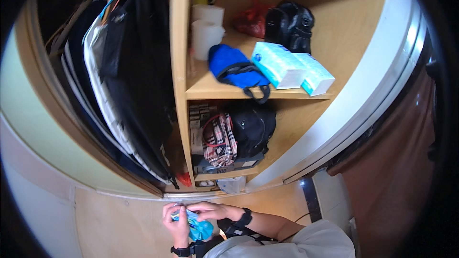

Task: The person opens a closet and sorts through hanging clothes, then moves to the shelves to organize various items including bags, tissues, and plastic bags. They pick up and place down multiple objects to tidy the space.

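Observation:
Close to my body, below the wardrobe, both hands meet at a crumpled teal plastic packet with some blue and white print. My left hand pinches its upper left end, thumb upright against it. From the right, my right hand reaches over the top edge, its fingertips on the plastic beside my left thumb. The packet's lower part hangs loosely below the fingers. What is inside it cannot be seen.
An open wardrobe stands ahead. Its upper shelf bears two tissue packs, a blue bag, a black leather backpack and white paper rolls. Below are a plaid bag and black backpack. Clothes hang left.

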### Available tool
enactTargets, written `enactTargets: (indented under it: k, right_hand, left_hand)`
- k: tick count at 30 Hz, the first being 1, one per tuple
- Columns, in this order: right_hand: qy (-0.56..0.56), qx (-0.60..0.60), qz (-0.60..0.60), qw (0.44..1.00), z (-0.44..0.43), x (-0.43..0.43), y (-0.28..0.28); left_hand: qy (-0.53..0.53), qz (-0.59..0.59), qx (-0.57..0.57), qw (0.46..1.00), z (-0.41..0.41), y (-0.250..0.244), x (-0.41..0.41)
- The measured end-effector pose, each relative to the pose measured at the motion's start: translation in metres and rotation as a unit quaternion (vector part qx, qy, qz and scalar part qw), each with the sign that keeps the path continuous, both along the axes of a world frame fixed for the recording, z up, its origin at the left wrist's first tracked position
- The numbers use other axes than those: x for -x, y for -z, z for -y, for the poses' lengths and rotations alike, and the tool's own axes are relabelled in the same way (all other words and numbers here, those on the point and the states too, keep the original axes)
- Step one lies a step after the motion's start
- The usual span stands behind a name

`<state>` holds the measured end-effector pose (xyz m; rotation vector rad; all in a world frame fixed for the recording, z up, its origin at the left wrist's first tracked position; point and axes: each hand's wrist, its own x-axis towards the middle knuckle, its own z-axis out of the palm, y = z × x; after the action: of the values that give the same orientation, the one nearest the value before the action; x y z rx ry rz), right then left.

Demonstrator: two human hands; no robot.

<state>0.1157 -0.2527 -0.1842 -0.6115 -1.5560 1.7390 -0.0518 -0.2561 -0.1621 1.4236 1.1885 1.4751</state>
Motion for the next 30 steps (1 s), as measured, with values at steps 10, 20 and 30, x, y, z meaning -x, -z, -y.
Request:
enactTargets:
  k: [10,20,30]
  right_hand:
    - [0.313,-0.048,-0.008,0.949,0.021,-0.165,-0.077]
    - [0.307,-0.307,0.121,0.892,0.009,-0.273,-0.226]
    - [0.233,-0.546,0.592,0.545,-0.057,-0.212,-0.431]
  left_hand:
    - [0.059,0.068,0.01,0.996,-0.057,-0.052,-0.099]
    - [0.009,-0.235,-0.319,0.918,-0.118,-0.188,-0.165]
    - [0.058,-0.243,-0.33,0.91,-0.155,-0.198,-0.16]
